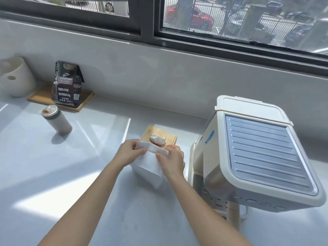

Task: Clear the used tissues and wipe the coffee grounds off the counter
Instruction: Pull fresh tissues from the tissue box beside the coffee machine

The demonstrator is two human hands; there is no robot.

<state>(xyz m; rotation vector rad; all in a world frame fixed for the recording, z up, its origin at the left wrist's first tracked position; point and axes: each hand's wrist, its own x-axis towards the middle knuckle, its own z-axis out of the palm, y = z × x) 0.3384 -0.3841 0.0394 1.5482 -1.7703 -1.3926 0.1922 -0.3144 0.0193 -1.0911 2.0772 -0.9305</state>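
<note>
A clean white tissue (150, 161) hangs between both hands above the pale counter (53, 174). My left hand (130, 151) pinches its upper left edge and my right hand (171, 159) pinches its upper right edge. Just behind the hands stands a tissue box with a wooden lid (159, 134); another tissue pokes up from its slot. The lower front of the box is hidden by the held tissue. No used tissues or coffee grounds can be made out on the counter.
A cream coffee machine (257, 153) stands close on the right. A grey tumbler (56, 119) stands at the left; behind it a dark coffee bag (68, 85) sits on a wooden tray (85, 101), with a white jug (15, 77) at the far left. A window runs along the back.
</note>
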